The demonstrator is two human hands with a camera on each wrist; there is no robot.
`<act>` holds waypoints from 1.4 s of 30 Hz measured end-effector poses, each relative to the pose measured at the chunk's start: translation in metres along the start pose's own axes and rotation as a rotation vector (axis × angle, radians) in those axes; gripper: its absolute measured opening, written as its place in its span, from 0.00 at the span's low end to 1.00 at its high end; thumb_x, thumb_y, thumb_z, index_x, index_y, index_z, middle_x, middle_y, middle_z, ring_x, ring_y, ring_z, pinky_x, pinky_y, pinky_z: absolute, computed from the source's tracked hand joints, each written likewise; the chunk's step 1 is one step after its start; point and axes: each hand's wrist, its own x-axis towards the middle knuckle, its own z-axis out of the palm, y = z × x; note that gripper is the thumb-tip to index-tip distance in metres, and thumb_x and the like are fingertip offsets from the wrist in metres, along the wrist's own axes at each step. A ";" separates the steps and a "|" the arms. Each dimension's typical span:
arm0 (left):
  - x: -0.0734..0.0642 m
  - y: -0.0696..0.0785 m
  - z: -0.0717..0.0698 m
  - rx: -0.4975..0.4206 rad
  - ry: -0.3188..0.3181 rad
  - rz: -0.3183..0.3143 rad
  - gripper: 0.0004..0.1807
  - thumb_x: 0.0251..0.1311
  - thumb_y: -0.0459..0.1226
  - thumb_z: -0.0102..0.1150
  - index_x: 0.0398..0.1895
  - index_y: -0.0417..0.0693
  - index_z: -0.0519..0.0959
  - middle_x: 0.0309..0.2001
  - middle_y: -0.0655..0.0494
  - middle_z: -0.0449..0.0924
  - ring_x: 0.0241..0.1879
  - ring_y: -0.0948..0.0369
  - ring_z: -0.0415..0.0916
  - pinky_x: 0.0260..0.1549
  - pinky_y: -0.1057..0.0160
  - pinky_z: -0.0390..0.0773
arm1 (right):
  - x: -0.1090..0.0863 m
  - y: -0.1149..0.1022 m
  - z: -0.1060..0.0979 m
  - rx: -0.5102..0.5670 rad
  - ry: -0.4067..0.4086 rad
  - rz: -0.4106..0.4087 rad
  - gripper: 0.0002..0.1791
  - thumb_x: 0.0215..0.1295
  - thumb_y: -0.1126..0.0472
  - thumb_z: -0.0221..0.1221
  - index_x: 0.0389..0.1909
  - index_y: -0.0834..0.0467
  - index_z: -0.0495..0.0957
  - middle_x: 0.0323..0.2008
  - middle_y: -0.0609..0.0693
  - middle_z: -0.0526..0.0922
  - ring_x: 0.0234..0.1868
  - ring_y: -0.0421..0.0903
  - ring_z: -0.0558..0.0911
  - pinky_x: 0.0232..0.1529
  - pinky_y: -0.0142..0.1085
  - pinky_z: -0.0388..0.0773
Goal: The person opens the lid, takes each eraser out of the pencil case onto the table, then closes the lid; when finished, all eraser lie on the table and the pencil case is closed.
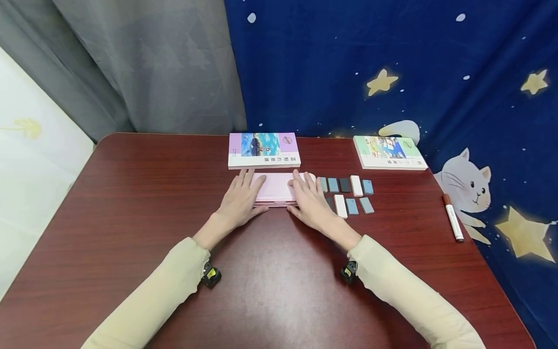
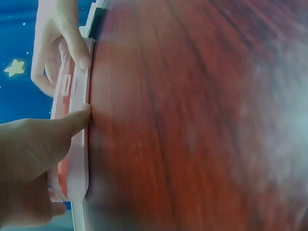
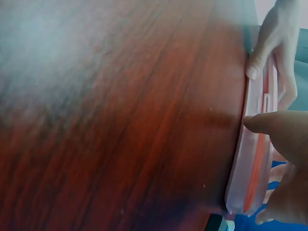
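Observation:
A pale pink plastic case [image 1: 275,187], shaped like a pencil case, lies flat on the table. Its left end is held by my left hand [image 1: 237,199], with the fingers over the top and the thumb against the front side. My right hand [image 1: 313,202] grips the right part the same way. Along the front side, a small clasp slot and an orange-pink band on the case [image 2: 77,159] show in the left wrist view. In the right wrist view, the right thumb [image 3: 262,123] presses the front edge of the case.
Small flat blocks in blue, white [image 1: 356,185] and dark grey lie in two rows just right of the case. Behind it is a purple-covered book [image 1: 264,150]; a green-covered book [image 1: 390,152] lies back right. A marker [image 1: 453,218] rests near the table's right edge.

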 end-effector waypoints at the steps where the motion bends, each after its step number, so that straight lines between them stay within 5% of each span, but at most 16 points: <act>1: 0.000 0.001 0.000 0.003 -0.010 -0.006 0.45 0.55 0.57 0.65 0.70 0.44 0.61 0.70 0.30 0.52 0.69 0.36 0.49 0.65 0.42 0.58 | 0.000 -0.001 0.002 -0.020 -0.012 0.000 0.34 0.62 0.52 0.65 0.64 0.58 0.63 0.73 0.62 0.53 0.71 0.66 0.53 0.65 0.66 0.47; 11: 0.002 0.016 0.002 -0.001 -0.043 -0.018 0.40 0.62 0.55 0.58 0.75 0.57 0.58 0.74 0.38 0.47 0.72 0.39 0.42 0.61 0.33 0.56 | -0.002 -0.007 0.013 -0.192 -0.041 -0.010 0.39 0.71 0.48 0.54 0.77 0.47 0.47 0.76 0.56 0.45 0.71 0.68 0.50 0.57 0.71 0.57; 21: 0.000 0.016 0.006 0.030 -0.015 -0.008 0.37 0.64 0.53 0.57 0.74 0.57 0.59 0.73 0.39 0.49 0.71 0.38 0.44 0.61 0.34 0.58 | -0.003 -0.009 0.018 -0.262 -0.008 -0.009 0.37 0.72 0.48 0.51 0.77 0.46 0.47 0.75 0.56 0.46 0.70 0.67 0.52 0.49 0.67 0.68; 42: 0.000 0.016 0.010 0.024 -0.031 -0.018 0.35 0.66 0.52 0.54 0.75 0.57 0.58 0.74 0.40 0.47 0.72 0.38 0.41 0.63 0.34 0.54 | -0.001 -0.008 0.020 -0.261 -0.088 0.013 0.38 0.74 0.47 0.47 0.77 0.49 0.42 0.76 0.57 0.40 0.72 0.66 0.46 0.58 0.69 0.59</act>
